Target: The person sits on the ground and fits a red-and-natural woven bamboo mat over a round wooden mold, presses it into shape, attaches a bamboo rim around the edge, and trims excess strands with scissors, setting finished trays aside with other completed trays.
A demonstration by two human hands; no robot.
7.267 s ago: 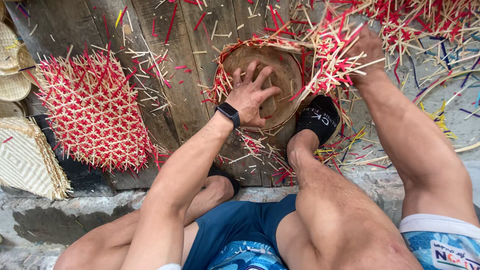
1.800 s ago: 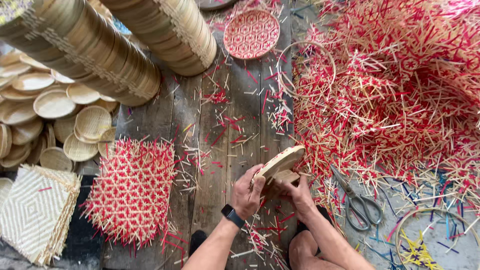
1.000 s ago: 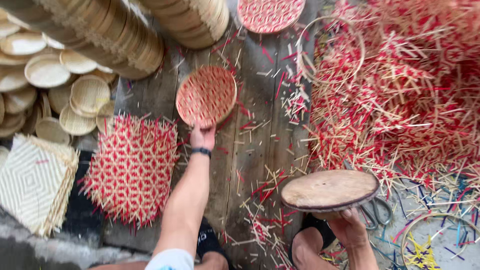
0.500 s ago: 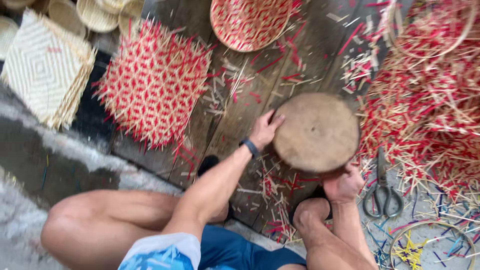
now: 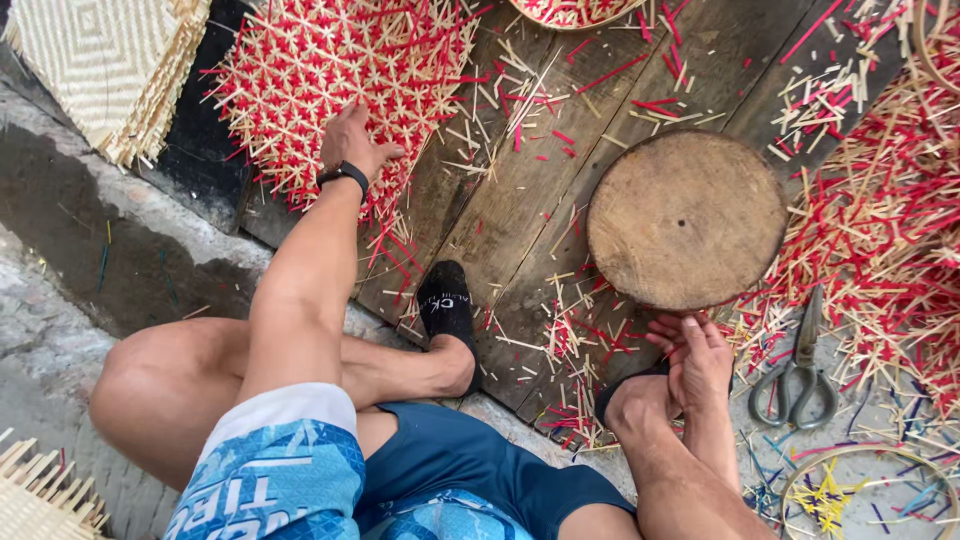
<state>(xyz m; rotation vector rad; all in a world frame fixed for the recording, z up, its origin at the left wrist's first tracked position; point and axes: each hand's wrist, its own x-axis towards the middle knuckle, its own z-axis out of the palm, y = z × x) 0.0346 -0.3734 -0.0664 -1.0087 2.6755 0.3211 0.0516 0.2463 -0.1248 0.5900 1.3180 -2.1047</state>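
A round wooden mould lies flat on the plank floor. A red-and-cream woven mat, edges spiky with loose strips, lies flat upper left.

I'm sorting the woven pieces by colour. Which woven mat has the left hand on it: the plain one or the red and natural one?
The left hand rests on the red and natural open-weave mat. The plain pale mat lies apart, farther left, untouched.

Dark wooden plank floor, red-and-natural woven mat, round wooden disc, scissors, scattered strips
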